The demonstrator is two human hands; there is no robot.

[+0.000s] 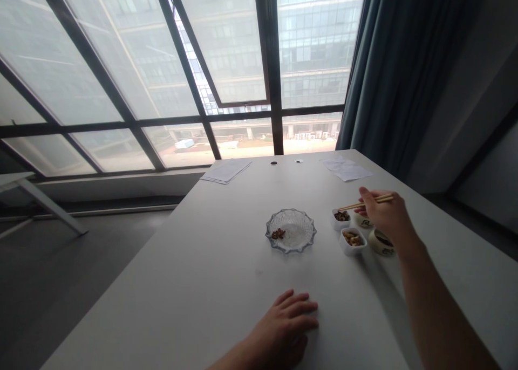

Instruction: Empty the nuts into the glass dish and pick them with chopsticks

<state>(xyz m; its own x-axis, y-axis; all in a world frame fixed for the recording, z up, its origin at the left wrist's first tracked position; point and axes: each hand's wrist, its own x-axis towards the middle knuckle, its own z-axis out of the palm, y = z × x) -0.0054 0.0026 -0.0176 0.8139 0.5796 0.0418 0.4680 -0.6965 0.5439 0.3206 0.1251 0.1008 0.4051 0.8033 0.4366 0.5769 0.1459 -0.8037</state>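
Observation:
My right hand (384,211) is closed around a pair of chopsticks (352,206), whose tips reach over a small white tub of dark dried pieces (342,216). Below that tub stands a second white tub holding light brown pieces (353,238). Two round cream pots with dark markings sit partly under my right hand; the nearer pot (380,246) has dark contents. My left hand (289,321) lies on the table with its fingers spread, holding nothing. Between the hands and the window is a clear glass dish (297,240) with star anise (278,233) at its left side.
The white table (194,283) runs toward large windows. Paper sheets lie at its far left (227,171) and a sheet at its far right (347,168). Two small cable holes are near the far edge. A dark curtain (376,73) hangs at right; another table (16,180) stands at left.

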